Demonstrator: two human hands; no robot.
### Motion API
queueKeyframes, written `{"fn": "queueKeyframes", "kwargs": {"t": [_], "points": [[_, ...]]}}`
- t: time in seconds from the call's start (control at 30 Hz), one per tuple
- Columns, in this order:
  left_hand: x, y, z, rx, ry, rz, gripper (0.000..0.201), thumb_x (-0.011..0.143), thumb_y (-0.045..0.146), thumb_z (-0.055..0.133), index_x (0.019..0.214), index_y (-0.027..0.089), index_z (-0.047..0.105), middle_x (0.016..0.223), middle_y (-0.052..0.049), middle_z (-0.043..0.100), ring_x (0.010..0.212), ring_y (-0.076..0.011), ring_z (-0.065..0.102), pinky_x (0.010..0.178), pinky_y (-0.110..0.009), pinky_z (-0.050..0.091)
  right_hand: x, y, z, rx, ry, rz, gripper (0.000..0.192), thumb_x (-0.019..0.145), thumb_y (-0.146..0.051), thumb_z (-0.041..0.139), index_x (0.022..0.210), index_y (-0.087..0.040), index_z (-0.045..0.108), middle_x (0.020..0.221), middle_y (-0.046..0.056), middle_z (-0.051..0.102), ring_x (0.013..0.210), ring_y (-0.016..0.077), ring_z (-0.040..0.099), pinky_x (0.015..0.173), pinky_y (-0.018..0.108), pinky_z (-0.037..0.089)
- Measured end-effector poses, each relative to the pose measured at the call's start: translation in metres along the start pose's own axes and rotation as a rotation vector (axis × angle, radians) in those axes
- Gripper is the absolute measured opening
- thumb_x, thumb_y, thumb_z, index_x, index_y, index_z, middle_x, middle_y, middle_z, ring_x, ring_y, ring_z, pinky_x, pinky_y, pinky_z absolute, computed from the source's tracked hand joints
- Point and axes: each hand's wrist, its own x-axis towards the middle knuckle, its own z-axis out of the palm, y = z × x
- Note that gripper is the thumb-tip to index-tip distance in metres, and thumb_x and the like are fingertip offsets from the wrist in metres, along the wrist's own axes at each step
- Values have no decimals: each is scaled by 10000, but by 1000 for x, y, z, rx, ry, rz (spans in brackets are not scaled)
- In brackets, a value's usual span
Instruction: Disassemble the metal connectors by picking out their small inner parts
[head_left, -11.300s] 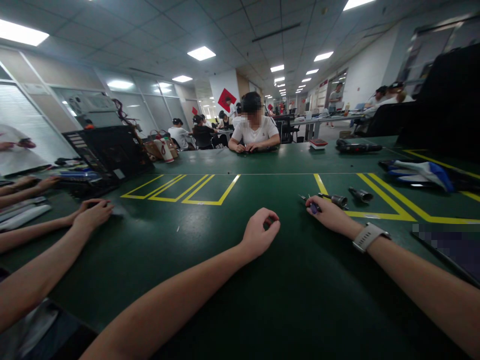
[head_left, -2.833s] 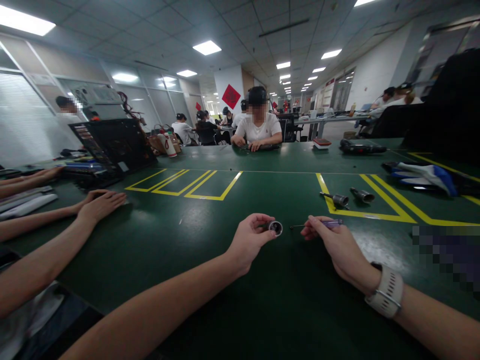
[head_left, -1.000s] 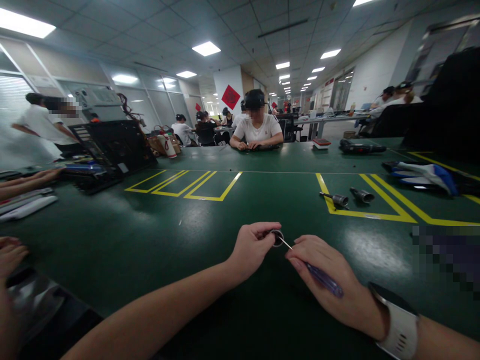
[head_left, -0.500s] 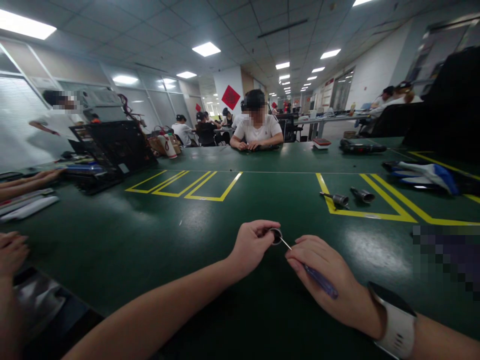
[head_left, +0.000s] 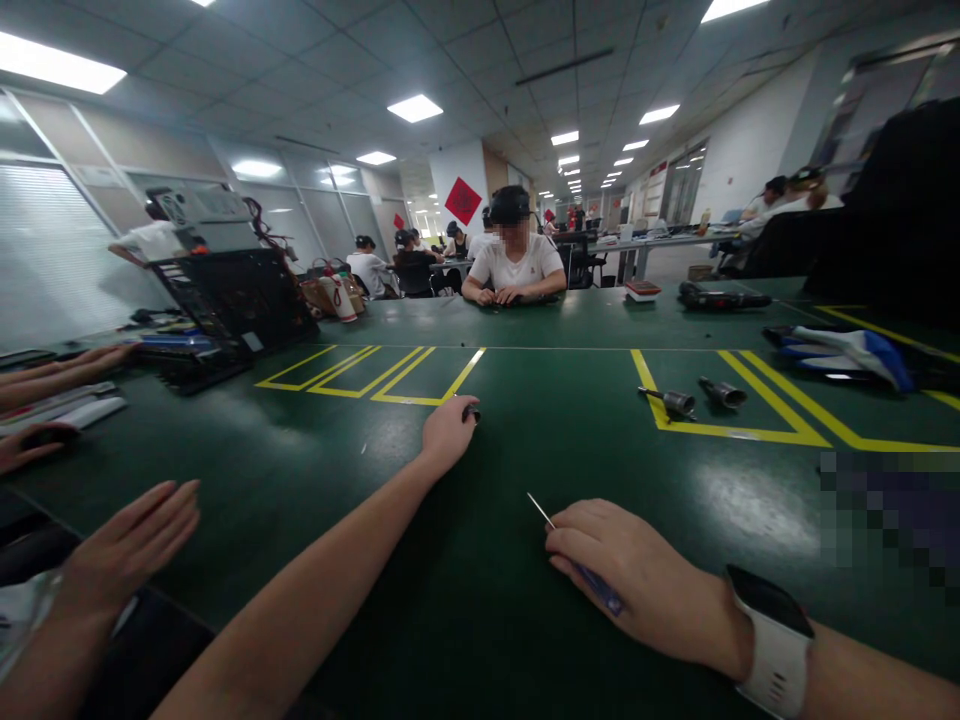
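nearest to me, my right hand [head_left: 637,585] rests on the green counter [head_left: 465,600] with its grip closed round a small precision screwdriver [head_left: 577,560]: the purple handle lies under the fingers and the thin steel shaft pokes out up and to the left, its tip free in the air. i judge it light, stiff and a little slippery on the smooth handle, so it is best taken at the handle, never by the fine shaft, which looks easy to bend.

further out, my left hand [head_left: 448,435] reaches forward, palm down on the counter, fingertips closed on a small dark round part [head_left: 472,412] at the edge of the yellow floor-style markings [head_left: 405,375]. most of that part is hidden by the fingers (i cannot tell its shape beyond small and dark); i judge it hard, light and prone to roll, so a pinch at its rim suits it.

to the right, well apart from both hands, two short metal cylinders [head_left: 701,397] lie on their sides by a yellow line. a co-worker's hand [head_left: 131,545] hovers at the near left. no container near my hands shows its contents; at the far left a black open case [head_left: 236,300] stands tilted, its inside too dark to read.
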Motion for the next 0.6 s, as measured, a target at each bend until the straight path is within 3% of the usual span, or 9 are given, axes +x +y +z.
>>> {"fn": "queueKeyframes", "kwargs": {"t": [0.1,0.27,0.6], "points": [[4,-8,0,31,4,-29,304,830,168,430,1080,238,590,1144,-8,637,1022,-190,580,893,-325,440,0,0,2,-16,-54,-8,187,884,-166,451,1008,-204,585,987,63,627,912,186,566,797,348,456],[5,-9,3,48,-3,-7,300,834,199,420,1072,279,584,1169,38,626,1078,-163,552,941,-290,411,-1,0,5,-55,-29,-52,169,895,-172,438,966,-192,591,948,72,632,910,179,566,798,331,448],[6,-8,4,74,-18,1,337,835,217,384,1126,246,551,1209,0,592,1105,-155,534,968,-260,400,0,-1,3,-82,-61,-46,166,891,-168,443,976,-193,584,962,65,627,916,177,556,800,328,441]]}}
